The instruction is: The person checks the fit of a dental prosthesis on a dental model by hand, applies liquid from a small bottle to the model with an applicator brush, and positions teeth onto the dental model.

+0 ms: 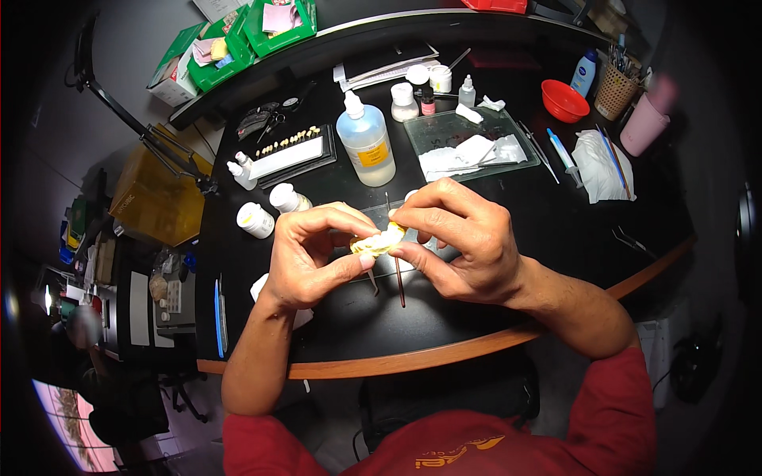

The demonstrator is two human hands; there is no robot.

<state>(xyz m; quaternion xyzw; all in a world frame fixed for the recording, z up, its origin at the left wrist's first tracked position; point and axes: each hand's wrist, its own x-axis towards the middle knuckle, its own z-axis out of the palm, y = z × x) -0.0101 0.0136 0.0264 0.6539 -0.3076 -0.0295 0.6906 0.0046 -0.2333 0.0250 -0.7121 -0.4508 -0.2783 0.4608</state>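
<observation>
My left hand (pixel 313 254) and my right hand (pixel 452 246) pinch a small, lumpy piece (pixel 371 244), pale yellow and white, like a dental model, between thumbs and fingers above the desk. Under it lie a thin tool (pixel 401 289) with a reddish-brown handle and a bent metal tool (pixel 373 286) on a pale work surface, partly hidden by my hands. Two white jars (pixel 254 219) stand just beyond my left hand. A large bottle of pale liquid (pixel 366 143) with a yellow label stands behind the piece.
The black desk (pixel 579 238) holds a tooth shade guide (pixel 290 155), glass slab (pixel 508 119), red bowl (pixel 565 101), syringe (pixel 565 159), pen cup (pixel 613 95) and tweezers (pixel 635 242). A lamp arm (pixel 135 119) and yellow box (pixel 151 206) stand left. A person (pixel 83 333) sits at the far left.
</observation>
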